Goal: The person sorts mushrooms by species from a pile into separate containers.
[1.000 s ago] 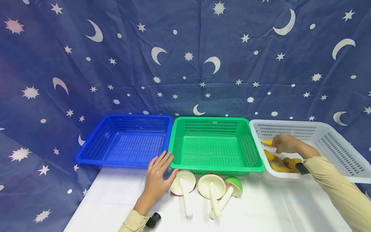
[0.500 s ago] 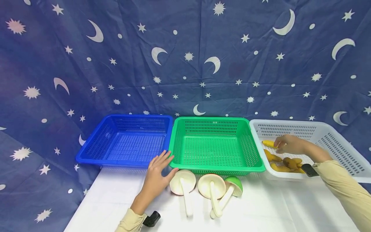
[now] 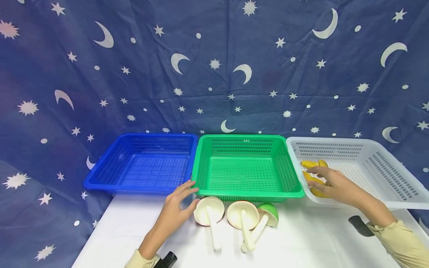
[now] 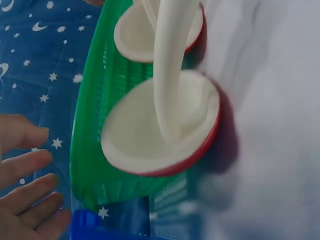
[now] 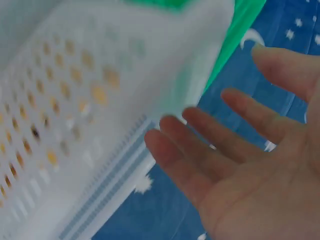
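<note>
My left hand [image 3: 175,204] hovers at the front corner where the blue and green baskets meet, fingers extended, holding nothing. Beside its thumb lies a red-backed mushroom [image 3: 214,230], cap turned up, also large in the left wrist view. A second red-backed mushroom [image 3: 236,216] and a green-capped mushroom [image 3: 273,214] lie to the right, stems crossing. My right hand [image 3: 342,186] is over the front of the white basket [image 3: 388,204], fingers spread and nothing held. Under and beyond it are several yellow bananas [image 3: 309,164], partly hidden by the fingers.
A blue basket [image 3: 134,188] stands left of a green basket [image 3: 249,194], with the white basket to the right. The baskets line the back of a white-covered table [image 3: 301,242]. Behind hangs a dark blue curtain [image 3: 201,74] with moons and stars.
My right hand has drawn back toward me from the banana at the back of the white basket, its fingers opening. The left hand has shifted slightly down and left.
</note>
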Available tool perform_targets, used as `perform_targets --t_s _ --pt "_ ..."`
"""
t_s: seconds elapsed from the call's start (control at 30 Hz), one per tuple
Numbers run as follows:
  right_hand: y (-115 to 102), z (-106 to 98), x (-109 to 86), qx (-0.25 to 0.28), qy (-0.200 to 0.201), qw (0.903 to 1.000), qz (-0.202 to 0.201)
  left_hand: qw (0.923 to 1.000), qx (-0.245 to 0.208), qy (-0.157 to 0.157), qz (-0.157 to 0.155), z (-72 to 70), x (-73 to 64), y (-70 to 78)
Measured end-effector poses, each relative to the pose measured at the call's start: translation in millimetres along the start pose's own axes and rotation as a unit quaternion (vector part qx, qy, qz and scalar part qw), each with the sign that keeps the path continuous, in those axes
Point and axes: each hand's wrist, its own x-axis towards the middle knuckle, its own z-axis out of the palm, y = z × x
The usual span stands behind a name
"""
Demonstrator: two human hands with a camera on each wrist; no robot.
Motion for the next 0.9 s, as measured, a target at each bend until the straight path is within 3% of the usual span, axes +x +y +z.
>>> perform_targets --t_s 0.23,0.37,0.43,0.53,0.67,0.8,0.9 --pt "-17 49 -20.7 -0.049 0.082 0.9952 -0.023 0.9984 -0.045 0.027 -0.018 -4.7 -20.0 18.2" --pt "-16 75 -23.3 -0.094 0.142 0.9845 -0.039 0.9919 -0.096 0.034 -0.076 1.9 -34.1 30.4" --pt "-15 84 -23.8 -0.114 0.169 0.9780 -0.045 0.9843 -0.125 0.019 -0.123 8.1 -41.2 36.0" --pt "-14 90 -24.3 -0.130 0.193 0.9712 -0.049 0.9750 -0.131 -0.017 -0.179 17.4 -50.0 42.8" --pt "-14 94 -24.0 -0.141 0.209 0.9663 -0.052 0.9660 -0.125 -0.050 -0.220 28.3 -57.0 47.2" --pt "-12 96 -24.1 -0.144 0.224 0.9619 -0.060 0.9493 -0.168 -0.057 -0.260 41.0 -60.8 47.1" --pt "-12 97 -22.9 -0.143 0.225 0.9621 -0.058 0.9319 -0.201 -0.049 -0.298 51.1 -63.0 46.6"
